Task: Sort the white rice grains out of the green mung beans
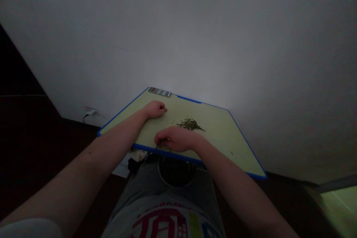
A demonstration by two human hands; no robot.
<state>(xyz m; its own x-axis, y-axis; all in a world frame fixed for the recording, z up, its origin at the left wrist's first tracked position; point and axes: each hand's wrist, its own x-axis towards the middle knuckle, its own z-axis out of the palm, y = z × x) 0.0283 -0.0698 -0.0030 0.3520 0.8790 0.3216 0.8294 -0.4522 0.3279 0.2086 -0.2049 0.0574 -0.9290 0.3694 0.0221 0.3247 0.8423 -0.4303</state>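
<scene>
A loose pile of small dark seeds lies on a pale yellow board with a blue rim. To the left of the pile, my left hand rests on the board with its fingers curled closed; whatever they may hold is hidden. My right hand is at the board's front edge, fingers bent inward and closed. A few specks show beneath it, and what its fingers hold cannot be made out. Below that edge a metal bowl sits in my lap, its inside dark.
A grey calculator-like strip lies at the board's far left corner. The pale wall stands right behind the board. A plug with a cable is in the wall at left. One stray bit lies on the board's right side.
</scene>
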